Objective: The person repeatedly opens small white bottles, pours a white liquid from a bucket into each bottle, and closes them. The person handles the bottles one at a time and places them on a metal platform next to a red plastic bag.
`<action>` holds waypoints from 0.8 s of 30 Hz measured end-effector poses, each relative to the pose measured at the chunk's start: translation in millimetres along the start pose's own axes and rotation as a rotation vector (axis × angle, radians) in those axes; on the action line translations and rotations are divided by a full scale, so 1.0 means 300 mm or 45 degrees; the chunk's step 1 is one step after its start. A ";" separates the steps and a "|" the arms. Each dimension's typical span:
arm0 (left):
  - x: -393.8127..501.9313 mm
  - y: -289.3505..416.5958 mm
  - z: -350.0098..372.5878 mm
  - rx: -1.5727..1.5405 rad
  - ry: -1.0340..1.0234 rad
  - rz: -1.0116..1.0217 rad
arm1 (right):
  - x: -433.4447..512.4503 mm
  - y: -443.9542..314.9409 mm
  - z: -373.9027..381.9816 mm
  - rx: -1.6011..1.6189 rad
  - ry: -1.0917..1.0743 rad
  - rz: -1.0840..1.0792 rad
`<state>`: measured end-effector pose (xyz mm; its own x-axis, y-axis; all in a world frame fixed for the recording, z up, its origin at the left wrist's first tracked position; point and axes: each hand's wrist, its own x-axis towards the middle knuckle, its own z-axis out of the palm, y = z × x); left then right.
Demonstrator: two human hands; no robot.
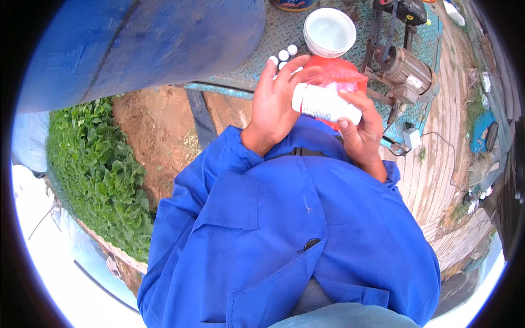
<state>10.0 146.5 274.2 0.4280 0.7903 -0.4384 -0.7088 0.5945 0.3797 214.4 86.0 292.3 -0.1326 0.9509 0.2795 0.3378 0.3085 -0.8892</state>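
A white plastic bottle (322,101) lies tilted on its side in front of my waist, its label bearing writing. My right hand (363,131) grips one end of it between thumb and fingers. At the bottle's other end, my left hand (275,102) is spread with the palm showing and the fingers apart. Some of its fingers pass behind the bottle, so I cannot tell whether they touch it. Beyond the bottle is a red plastic bag (348,69), partly covered by my hands. Several small white-capped bottles (283,55) stand just past my left fingertips.
A white bowl (330,33) of clear liquid rests on the green diamond-plate platform (250,67). To its right is an electric motor (408,74) on a metal frame. A large blue drum (164,45) fills the upper left. Leafy green plants (102,176) grow at left.
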 end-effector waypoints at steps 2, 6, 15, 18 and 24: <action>-0.030 -0.004 0.031 0.319 -0.199 -0.009 | 0.013 -0.018 -0.042 -0.044 -0.178 -0.068; -0.101 0.044 0.045 0.935 -0.352 0.008 | 0.018 -0.023 -0.075 0.308 -0.115 0.195; -0.063 0.008 0.078 0.278 -0.191 0.051 | -0.006 -0.080 -0.118 0.385 0.432 0.048; -0.055 0.013 0.099 -0.140 -0.358 -0.053 | 0.000 -0.070 -0.063 -0.192 0.124 -0.093; -0.032 0.031 0.122 -0.109 -0.197 -0.025 | 0.021 -0.081 -0.008 0.186 0.303 -0.165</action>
<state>19.9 149.8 311.8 0.5188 0.7959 -0.3120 -0.7417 0.6006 0.2987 207.6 84.7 316.6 0.0623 0.8879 0.4557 0.1928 0.4373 -0.8784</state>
